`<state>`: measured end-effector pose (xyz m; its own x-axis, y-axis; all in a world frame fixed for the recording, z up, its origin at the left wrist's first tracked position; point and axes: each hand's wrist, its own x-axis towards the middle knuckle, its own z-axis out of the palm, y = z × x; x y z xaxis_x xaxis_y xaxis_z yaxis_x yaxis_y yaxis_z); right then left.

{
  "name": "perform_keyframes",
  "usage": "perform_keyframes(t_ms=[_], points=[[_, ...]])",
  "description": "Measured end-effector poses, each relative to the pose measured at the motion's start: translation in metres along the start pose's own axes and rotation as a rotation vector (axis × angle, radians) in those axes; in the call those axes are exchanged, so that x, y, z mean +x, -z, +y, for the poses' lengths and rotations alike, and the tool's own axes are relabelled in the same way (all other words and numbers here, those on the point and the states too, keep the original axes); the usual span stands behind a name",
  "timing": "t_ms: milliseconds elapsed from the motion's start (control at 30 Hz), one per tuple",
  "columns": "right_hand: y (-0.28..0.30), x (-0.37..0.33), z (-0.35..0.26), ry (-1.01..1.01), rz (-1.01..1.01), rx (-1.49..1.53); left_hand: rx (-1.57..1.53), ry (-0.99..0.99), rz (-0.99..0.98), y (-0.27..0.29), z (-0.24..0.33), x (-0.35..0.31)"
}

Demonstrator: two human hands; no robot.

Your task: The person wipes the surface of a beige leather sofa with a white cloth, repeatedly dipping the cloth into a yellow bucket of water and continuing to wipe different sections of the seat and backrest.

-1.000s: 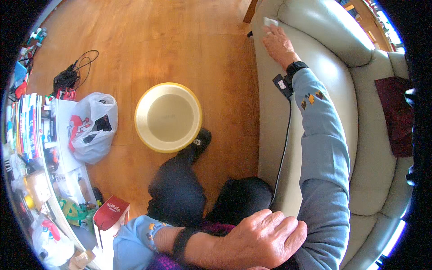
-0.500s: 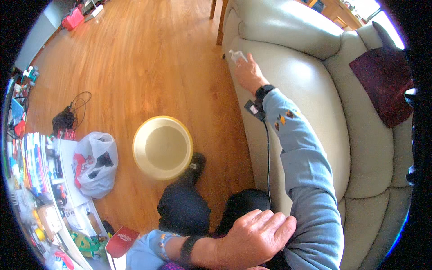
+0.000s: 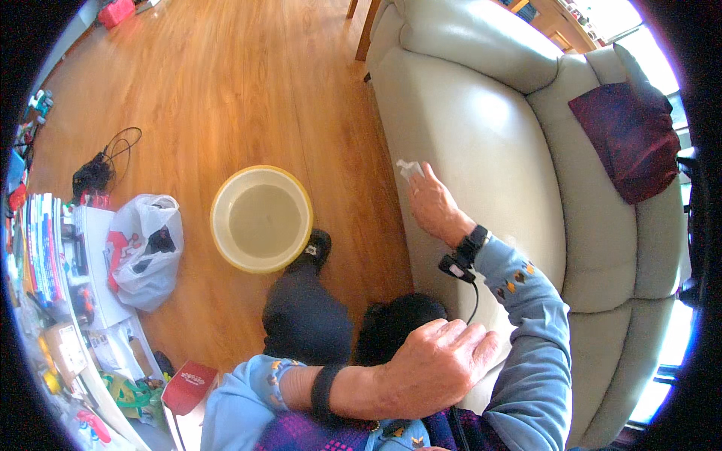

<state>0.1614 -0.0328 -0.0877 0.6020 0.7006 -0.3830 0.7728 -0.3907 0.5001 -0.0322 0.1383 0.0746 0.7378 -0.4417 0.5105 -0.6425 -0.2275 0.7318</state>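
Over the front edge of the sofa seat, my right hand (image 3: 438,207) pinches a crumpled white tissue (image 3: 408,169) that sticks out past the fingertips. A black watch (image 3: 471,242) circles that wrist, and a small black device (image 3: 456,267) on a cable hangs beside it. My left hand (image 3: 444,364) is closed in front of my body, close to the right sleeve (image 3: 530,331). Its curled fingers face away, so what they hold, if anything, is hidden. Around the left wrist sits a black band (image 3: 323,395).
A yellow-rimmed basin (image 3: 263,218) of water stands on the wooden floor near my foot (image 3: 317,248). Left of it are a white plastic bag (image 3: 150,252), a packed shelf (image 3: 53,248) and a red box (image 3: 188,387). The beige sofa (image 3: 481,143) bears a maroon cloth (image 3: 628,143).
My right hand has drawn back nearer to me along the sofa's edge, with the tissue still in it. The left hand stays closed in nearly the same place. The view has shifted slightly.
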Motion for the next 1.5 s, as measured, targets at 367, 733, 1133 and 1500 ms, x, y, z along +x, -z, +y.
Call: perform_keyframes(t_ms=[367,733,1133,1500], points=[[-0.004,0.094,0.079,0.029,-0.103,-0.111,0.037,-0.054,-0.034,0.014,-0.008,-0.008],[-0.021,0.171,0.194,-0.259,0.56,0.042,0.163,0.002,-0.035,0.037,-0.032,-0.001],[-0.015,0.07,0.101,-0.12,0.245,0.182,0.256,0.125,-0.002,0.02,-0.027,0.001],[0.023,-0.114,-0.046,0.009,0.039,0.263,0.265,0.333,0.383,0.036,-0.06,-0.003]])
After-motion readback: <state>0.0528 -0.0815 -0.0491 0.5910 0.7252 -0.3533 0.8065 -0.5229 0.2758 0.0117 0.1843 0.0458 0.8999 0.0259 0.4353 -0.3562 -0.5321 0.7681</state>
